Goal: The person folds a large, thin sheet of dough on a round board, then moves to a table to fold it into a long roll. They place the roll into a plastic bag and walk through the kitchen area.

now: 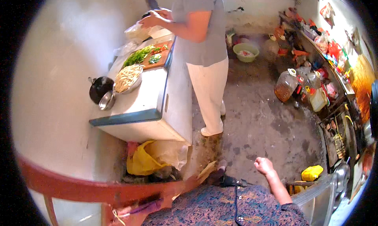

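Note:
My right hand [264, 166] hangs over the floor with its fingers curled in, and nothing shows in it. My left hand is out of view. Ahead stands a white cabinet [147, 90] with a blue edge. On its top are a white bowl of pale cut strips [128, 78], a wooden cutting board [165, 56] with chopped greens [138, 55] and red pieces, a dark pot [101, 88] and a small metal bowl [106, 101]. Another person [203, 45] stands beside it, holding a dark object [151, 2] that I cannot make out.
A red door frame [73, 184] crosses the lower left. Yellow and clear plastic bags [147, 158] lie under the cabinet. Large plastic jugs [286, 85] and a green basin [246, 52] stand on the floor. Cluttered shelves [324, 54] and a yellow container [312, 173] are at the right.

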{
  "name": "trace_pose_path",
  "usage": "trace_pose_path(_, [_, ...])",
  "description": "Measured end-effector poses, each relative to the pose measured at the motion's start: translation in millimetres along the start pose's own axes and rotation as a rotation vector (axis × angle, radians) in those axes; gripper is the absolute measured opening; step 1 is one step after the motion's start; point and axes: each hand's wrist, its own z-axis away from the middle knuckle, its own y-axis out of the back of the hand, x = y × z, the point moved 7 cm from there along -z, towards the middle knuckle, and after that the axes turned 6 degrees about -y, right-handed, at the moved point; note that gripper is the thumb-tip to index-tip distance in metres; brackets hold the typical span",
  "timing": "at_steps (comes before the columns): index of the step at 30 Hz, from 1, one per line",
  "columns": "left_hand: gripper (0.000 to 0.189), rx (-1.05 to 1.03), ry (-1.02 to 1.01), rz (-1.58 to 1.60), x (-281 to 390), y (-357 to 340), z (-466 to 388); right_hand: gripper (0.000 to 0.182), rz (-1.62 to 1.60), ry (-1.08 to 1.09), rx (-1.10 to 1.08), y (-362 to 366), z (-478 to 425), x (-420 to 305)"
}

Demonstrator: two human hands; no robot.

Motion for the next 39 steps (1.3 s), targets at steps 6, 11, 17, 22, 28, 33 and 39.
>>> trace_pose_path(6, [0.028,-0.028,-0.097,0.012,87,37,-160,0.025,0.125,-0.255,-0.092,11,-85,93])
trace_pose_path(11, [0.019,0.032,-0.330,-0.194,193,81,-276,0.023,0.031,-0.459,-0.332,-49,-98,230])
trace_pose_path(17, [0.012,0.149,-0.420,-0.213,349,138,-375,0.015,-0.065,-0.609,-0.501,-63,-174,339])
trace_pose_path(22, [0.017,0.181,-0.056,-0.247,377,139,-471,0.009,0.311,-0.239,-0.594,-25,-301,388])
trace_pose_path(28, [0.015,0.291,0.038,-0.143,440,180,-561,0.023,-0.037,-0.585,-0.380,163,-545,384])
trace_pose_path(33, [0.011,0.350,0.107,-0.111,478,226,-642,0.023,-0.074,-0.384,-0.016,292,-707,341])
trace_pose_path(39, [0.016,0.469,0.211,-0.089,482,280,-733,0.020,0.168,-0.297,-0.099,276,-800,317])
